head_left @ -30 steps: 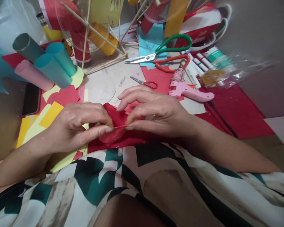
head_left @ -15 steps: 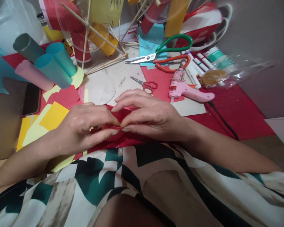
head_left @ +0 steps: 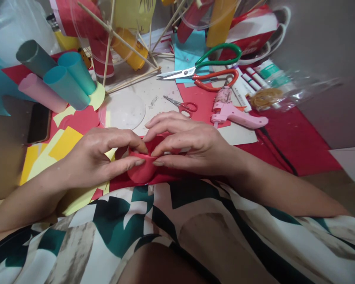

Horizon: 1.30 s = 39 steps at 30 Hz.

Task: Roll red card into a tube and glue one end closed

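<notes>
The person's left hand (head_left: 102, 152) and right hand (head_left: 193, 145) both pinch the rim of the curved red paper (head_left: 141, 171), with little scissors (head_left: 185, 105) and a pink glue gun (head_left: 233, 115) beyond it.

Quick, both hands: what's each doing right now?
Left hand: closed, pinching the edge of the curved red paper.
Right hand: closed, pinching the same edge.

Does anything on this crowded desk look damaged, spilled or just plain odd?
Two small oddities. The pink glue gun has brownish stains on its upper part, unlike its cleaner handle. Dark marks dirty the pale surface left of the small red-handled scissors; I can't tell what made them.
</notes>
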Tool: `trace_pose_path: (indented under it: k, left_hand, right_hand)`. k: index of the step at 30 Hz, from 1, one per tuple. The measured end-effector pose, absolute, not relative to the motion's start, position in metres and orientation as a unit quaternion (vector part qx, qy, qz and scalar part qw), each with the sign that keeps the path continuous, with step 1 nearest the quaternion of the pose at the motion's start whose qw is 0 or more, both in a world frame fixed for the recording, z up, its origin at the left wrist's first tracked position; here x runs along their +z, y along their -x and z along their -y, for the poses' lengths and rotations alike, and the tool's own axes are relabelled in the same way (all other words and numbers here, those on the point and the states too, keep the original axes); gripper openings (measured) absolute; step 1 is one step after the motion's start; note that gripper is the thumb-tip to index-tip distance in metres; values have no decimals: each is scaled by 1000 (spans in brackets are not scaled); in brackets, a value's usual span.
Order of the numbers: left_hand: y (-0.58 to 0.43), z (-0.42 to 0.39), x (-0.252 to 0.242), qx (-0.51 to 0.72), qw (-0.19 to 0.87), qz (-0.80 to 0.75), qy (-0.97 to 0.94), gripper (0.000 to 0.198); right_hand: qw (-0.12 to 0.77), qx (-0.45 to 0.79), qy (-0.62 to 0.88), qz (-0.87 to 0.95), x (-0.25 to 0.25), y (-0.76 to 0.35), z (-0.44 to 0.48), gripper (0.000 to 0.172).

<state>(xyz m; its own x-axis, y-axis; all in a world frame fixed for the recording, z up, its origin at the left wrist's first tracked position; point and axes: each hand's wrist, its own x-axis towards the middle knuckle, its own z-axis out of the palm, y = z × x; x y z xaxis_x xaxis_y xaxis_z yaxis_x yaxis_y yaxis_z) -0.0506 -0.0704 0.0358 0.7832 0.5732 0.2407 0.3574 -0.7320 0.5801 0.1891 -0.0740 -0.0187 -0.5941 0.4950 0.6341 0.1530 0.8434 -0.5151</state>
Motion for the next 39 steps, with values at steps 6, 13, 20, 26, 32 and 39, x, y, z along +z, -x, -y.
trace_pose_path:
  k: [6, 13, 20, 26, 32, 39]
  left_hand:
    - [50, 69, 35, 199, 261, -241, -913, 4]
    - [50, 68, 29, 252, 246, -222, -909, 14]
    - [47, 69, 29, 260, 263, -228, -901, 6]
    - [47, 71, 29, 256, 243, -260, -899, 9]
    - [47, 71, 29, 240, 254, -280, -894, 7]
    - [47, 71, 32, 211, 281, -295, -888, 6]
  right_hand:
    - [418, 194, 174, 871, -19, -188, 75, 8]
    - [421, 191, 184, 867, -18, -188, 76, 11]
    - [414, 178, 190, 872, -18, -189, 76, 14]
    - [413, 153, 198, 876, -18, -188, 76, 14]
    - [411, 130, 197, 881, -18, -188, 77, 13]
    - [401, 124, 196, 886, -19, -188, 78, 14]
